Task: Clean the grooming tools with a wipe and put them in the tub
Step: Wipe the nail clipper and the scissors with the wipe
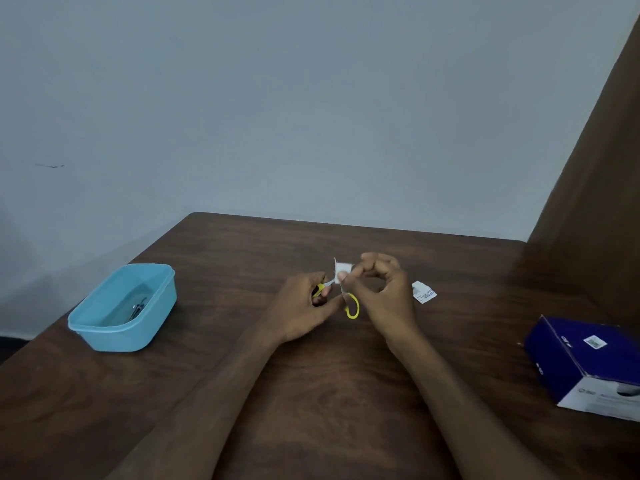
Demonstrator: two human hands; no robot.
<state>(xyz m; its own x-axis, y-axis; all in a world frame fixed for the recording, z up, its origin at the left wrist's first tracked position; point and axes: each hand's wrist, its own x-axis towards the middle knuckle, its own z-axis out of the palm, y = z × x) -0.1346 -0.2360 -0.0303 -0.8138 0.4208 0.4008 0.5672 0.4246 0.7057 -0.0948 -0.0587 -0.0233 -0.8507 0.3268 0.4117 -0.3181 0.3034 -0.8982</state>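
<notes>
The main risk lay in the small yellow-handled metal scissors (348, 301), held just above the dark wood-grain tabletop (311, 393): the thin blades were bare and pointed toward the fingers working on them, so a slip of the small white square wipe (343, 270) could have brought a fingertip onto an edge. The left hand (304, 308) gripped one yellow handle loop, and the right hand (384, 296) pinched the wipe between thumb and forefinger against the blade; the other loop hung free, so the blades could likely have swung. The wipe looked thin and limp, easy to tear or drop. The light blue, round-cornered plastic tub (104, 334) stood well apart to the left with small metal tools (138, 308) in it. A torn white sachet (423, 292) lay near the right hand, and a dark blue cardboard box (588, 362) sat at the right edge
</notes>
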